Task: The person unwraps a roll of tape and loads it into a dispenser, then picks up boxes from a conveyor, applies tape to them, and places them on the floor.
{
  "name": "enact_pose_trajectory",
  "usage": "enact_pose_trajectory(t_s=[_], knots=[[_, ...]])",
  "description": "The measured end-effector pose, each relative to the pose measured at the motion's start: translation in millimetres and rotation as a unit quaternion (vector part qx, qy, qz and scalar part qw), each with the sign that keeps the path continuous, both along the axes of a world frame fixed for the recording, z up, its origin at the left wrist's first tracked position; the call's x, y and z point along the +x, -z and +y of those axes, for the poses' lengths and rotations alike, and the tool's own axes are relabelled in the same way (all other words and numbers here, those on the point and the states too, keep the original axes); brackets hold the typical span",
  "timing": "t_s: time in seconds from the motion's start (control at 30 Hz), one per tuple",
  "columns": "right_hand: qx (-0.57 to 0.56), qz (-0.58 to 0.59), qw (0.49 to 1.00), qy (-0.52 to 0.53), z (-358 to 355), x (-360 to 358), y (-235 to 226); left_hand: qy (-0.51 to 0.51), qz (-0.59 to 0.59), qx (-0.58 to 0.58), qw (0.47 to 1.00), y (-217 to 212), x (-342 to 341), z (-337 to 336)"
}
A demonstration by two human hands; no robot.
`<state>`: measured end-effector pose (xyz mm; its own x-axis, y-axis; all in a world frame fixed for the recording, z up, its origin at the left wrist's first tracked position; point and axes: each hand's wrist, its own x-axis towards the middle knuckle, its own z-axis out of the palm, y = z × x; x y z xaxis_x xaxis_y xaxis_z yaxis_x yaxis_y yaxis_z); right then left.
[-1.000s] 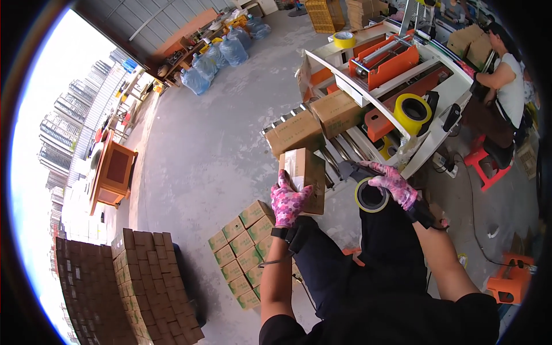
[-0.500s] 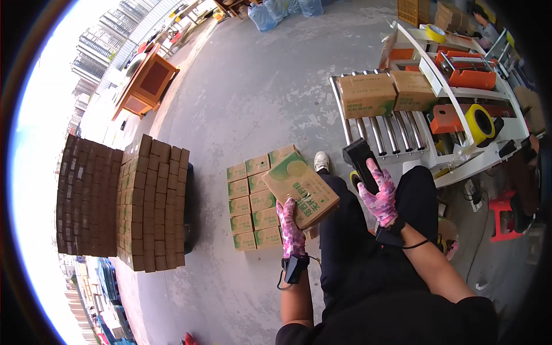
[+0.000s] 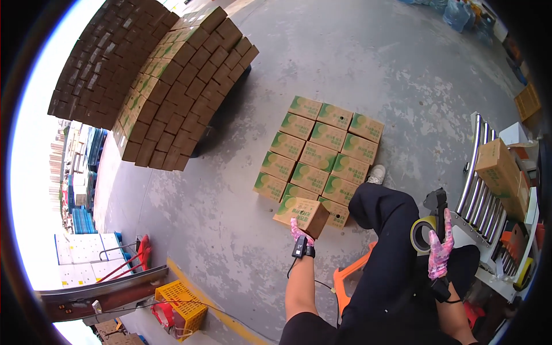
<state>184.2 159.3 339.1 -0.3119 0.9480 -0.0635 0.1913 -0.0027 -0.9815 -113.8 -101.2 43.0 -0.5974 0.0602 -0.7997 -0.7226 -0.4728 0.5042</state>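
Observation:
My left hand (image 3: 300, 231), in a pink patterned glove, grips the near end of a brown and green cardboard box (image 3: 294, 209). The box is tilted at the near edge of a block of similar cartons (image 3: 318, 155) on the floor; whether it rests on them I cannot tell. My right hand (image 3: 440, 253), gloved alike, is closed round a black hand-held tape dispenser (image 3: 441, 211) with a yellow-rimmed tape roll (image 3: 422, 234). It is above my right leg, apart from the box.
Tall stacks of cartons (image 3: 178, 103) stand at the far left. To the right is a roller conveyor (image 3: 480, 195) bearing a carton (image 3: 501, 172). An orange frame (image 3: 352, 273) lies beside my leg. A yellow crate (image 3: 187, 305) sits at the lower left.
My view has swung left and down. The box in my left hand has come down to the near end of the floor block. My right hand still holds the tape dispenser.

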Motion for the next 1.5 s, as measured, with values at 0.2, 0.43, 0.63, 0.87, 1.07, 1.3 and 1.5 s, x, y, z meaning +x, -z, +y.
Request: enact_pose_trajectory(t_s=[0.2,0.43,0.63,0.87,1.07,1.3,1.5], knots=[[0.125,-0.181,0.973,-0.076,101,-24,34,0.012,0.002,0.014,1.0,49,-118,89],[0.132,-0.435,0.885,-0.1,143,9,66,0.105,0.1,-0.002,0.989,84,-286,296],[0.069,-0.551,0.816,-0.16,129,34,56,0.105,0.135,0.067,0.983,127,-364,373],[-0.04,-0.572,0.805,-0.152,128,47,44,0.087,0.177,0.005,0.98,131,-362,400],[-0.038,-0.569,0.805,-0.163,125,50,40,0.111,0.171,-0.012,0.979,148,-371,396],[-0.037,-0.557,0.817,-0.143,127,45,41,0.128,0.195,-0.076,0.97,154,-372,395],[-0.031,-0.49,0.856,-0.162,120,59,45,0.124,-0.008,-0.108,0.986,116,-361,417]])
